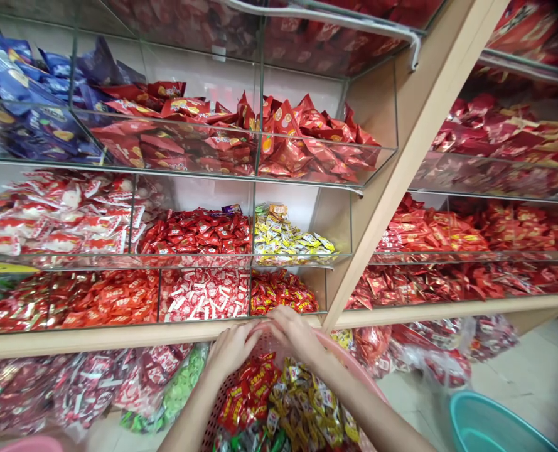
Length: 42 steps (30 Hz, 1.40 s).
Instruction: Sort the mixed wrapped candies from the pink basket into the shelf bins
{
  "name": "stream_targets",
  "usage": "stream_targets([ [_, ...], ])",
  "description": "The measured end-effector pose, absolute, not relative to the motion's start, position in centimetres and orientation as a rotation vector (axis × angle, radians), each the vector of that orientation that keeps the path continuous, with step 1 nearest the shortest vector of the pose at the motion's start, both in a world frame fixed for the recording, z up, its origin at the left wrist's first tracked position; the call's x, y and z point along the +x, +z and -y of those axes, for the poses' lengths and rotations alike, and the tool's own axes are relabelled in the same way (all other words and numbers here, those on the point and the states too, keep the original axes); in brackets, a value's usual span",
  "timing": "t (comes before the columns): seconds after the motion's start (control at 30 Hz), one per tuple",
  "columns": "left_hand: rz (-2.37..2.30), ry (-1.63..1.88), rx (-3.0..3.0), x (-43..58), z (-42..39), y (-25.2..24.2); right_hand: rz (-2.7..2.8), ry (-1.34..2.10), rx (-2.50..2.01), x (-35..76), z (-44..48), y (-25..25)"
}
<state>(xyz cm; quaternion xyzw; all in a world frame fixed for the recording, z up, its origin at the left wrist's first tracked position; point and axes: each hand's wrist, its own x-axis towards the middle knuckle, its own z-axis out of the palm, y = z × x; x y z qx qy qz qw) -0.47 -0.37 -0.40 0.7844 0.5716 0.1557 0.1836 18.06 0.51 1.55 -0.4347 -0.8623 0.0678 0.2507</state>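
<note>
A pink perforated plastic basket (pixel 356 364) stands below me, against the lowest wooden shelf edge. It holds red-and-yellow wrapped candies (pixel 250 389), gold-brown wrapped candies (pixel 307 408) and some green ones (pixel 255 439) at the near side. My left hand (pixel 231 346) curls over the basket's far rim on the left. Beside it, my right hand (pixel 295 333) grips the same rim, its fingertips close to the bottom bin of red-and-yellow candies (pixel 283 292). Parts of the fingers are hidden beyond the rim.
Glass-fronted bins of wrapped candies (pixel 198 232) fill the shelves, divided by a slanting wooden upright (pixel 401 176). Bags of candies (pixel 90 383) lie beneath. A teal basin (pixel 495 420) sits on the tiled floor at right. Part of a pink tub (pixel 31 444) shows lower left.
</note>
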Motion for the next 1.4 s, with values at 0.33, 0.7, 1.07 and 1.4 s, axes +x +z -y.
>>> stream_targets([
  [0.33, -1.653, 0.433, 2.218, -0.6, 0.4, -0.5, 2.439, 0.004, -1.518, 18.2, -7.3, 2.5],
  [0.7, -1.643, 0.452, 2.211, -0.6, 0.6, -0.4, 2.395, 0.034, -1.536, 18.5, -7.5, 1.6],
  [1.07, -1.647, 0.442, 2.186, -0.4, 0.5, -0.1, 2.283, 0.019, -1.329, 18.8, -1.9, 3.3],
  [1.4, -1.604, 0.572, 2.003, -0.7, 0.1, 0.3, 2.574, 0.367, -1.158, 18.2, 5.7, -2.2],
])
